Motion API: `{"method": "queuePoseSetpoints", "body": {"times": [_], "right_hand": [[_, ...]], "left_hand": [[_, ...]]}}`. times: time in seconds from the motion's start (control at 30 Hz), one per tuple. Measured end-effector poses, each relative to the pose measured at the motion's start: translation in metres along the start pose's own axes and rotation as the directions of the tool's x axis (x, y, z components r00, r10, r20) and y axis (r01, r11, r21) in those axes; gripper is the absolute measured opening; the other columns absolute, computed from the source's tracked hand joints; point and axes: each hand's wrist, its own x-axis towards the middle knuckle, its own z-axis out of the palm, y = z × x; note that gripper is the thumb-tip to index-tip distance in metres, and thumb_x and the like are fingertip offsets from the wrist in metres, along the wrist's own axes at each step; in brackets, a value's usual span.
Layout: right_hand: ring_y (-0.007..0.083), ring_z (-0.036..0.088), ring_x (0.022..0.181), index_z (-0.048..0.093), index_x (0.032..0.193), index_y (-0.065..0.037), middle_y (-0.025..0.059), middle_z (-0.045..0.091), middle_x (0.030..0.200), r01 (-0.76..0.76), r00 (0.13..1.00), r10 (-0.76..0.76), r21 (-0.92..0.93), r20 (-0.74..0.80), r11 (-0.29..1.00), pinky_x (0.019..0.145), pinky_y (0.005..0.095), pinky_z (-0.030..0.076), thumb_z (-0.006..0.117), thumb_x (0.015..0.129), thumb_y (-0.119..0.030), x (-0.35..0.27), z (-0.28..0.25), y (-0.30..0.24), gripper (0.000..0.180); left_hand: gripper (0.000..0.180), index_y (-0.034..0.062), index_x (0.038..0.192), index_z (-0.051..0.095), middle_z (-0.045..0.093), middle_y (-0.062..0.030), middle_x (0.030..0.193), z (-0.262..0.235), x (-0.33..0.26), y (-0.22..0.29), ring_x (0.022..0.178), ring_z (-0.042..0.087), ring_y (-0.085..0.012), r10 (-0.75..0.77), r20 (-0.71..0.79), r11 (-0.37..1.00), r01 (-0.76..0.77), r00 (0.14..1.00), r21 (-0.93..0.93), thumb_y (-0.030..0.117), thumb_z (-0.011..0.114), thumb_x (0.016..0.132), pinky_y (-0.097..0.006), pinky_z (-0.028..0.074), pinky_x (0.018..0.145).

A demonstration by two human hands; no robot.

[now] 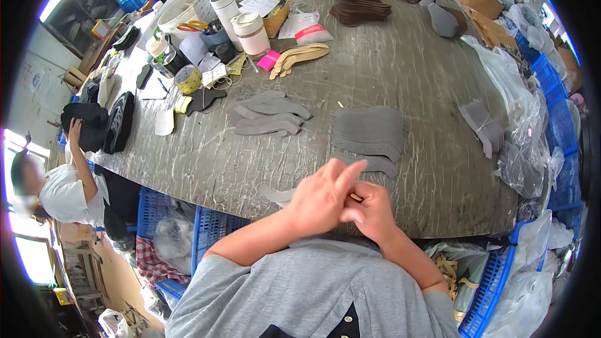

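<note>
Over the near edge of the table, my left hand [316, 203] and my right hand [374, 213] are together, touching. My left fingers are bent, with one stretched across toward the right hand. My right hand is closed in a pinch. A small yellowish bit shows between the hands, too small to name. Just beyond them lies a stack of grey cut pieces [368, 128], with one curved grey piece [375, 164] at its near side. Another grey piece [272, 195] is partly hidden behind my left hand. Curved grey strips [269, 112] are piled farther left.
Tan strips [300, 56], cups [250, 32], tape and papers crowd the far left. Brown pieces [357, 6] are stacked at the back. A tied grey bundle [483, 126] lies right, near plastic bags and blue crates [563, 144]. Other people work at the left and far sides.
</note>
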Motion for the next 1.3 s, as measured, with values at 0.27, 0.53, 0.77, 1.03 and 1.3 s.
{"method": "queuePoseSetpoints", "body": {"times": [0.27,0.53,0.77,1.03,1.3], "right_hand": [[0.0070,0.056,0.072,0.066,0.087,0.002,0.0013,0.065,0.078,-0.071,0.995,0.077,0.093,-0.063,0.993,0.063,0.0246,0.046,0.066,0.086,-0.003,-0.009,-0.007,0.004,0.005],[0.0037,0.055,0.070,0.067,0.087,0.000,-0.0001,0.063,0.077,-0.352,0.933,0.348,0.421,0.088,0.836,0.057,0.0228,0.043,0.068,0.085,-0.003,-0.008,-0.010,0.012,0.004],[0.0097,0.047,0.059,0.062,0.086,-0.001,0.0033,0.056,0.073,-0.371,0.915,0.351,0.756,0.198,0.540,0.054,0.0232,0.039,0.063,0.084,0.004,-0.006,-0.010,0.010,0.005],[0.0068,0.043,0.058,0.057,0.094,-0.005,0.0045,0.060,0.085,-0.292,0.941,0.296,0.830,0.162,0.476,0.053,0.0212,0.037,0.056,0.091,-0.001,-0.007,-0.013,0.009,0.005],[0.0117,0.042,0.056,0.051,0.084,-0.011,0.0102,0.060,0.079,0.079,0.850,0.450,0.910,-0.275,0.407,0.043,0.0240,0.033,0.041,0.092,-0.019,-0.004,-0.049,0.015,0.016]], "left_hand": [[0.090,0.0035,0.139,0.040,0.051,-0.0150,0.097,0.015,0.005,0.006,0.085,0.059,-0.0331,0.039,0.018,0.995,-0.037,0.999,-0.095,0.069,0.050,0.078,-0.039,0.052,0.067],[0.035,0.0004,0.125,0.053,0.053,0.0004,0.090,0.015,0.003,-0.003,0.074,0.051,-0.0057,-0.326,0.226,0.369,0.343,0.918,-0.864,0.027,0.049,0.103,-0.019,0.046,0.067],[0.018,0.0005,0.112,0.060,0.064,-0.0023,0.090,0.019,0.008,-0.009,0.083,0.060,-0.0080,-0.382,0.212,0.416,0.372,0.900,-0.830,0.013,0.054,0.100,-0.025,0.051,0.072],[0.014,0.0039,0.099,0.066,0.062,-0.0064,0.089,0.015,0.015,-0.009,0.077,0.061,-0.0171,0.009,-0.192,0.844,-0.111,0.981,-0.525,0.002,0.068,0.086,-0.030,0.051,0.067],[0.010,0.0030,0.082,0.068,0.063,-0.0036,0.079,-0.024,-0.012,-0.032,0.068,0.058,-0.0142,-0.224,-0.209,0.900,0.120,0.952,-0.419,-0.003,0.074,0.076,-0.027,0.047,0.060]]}}
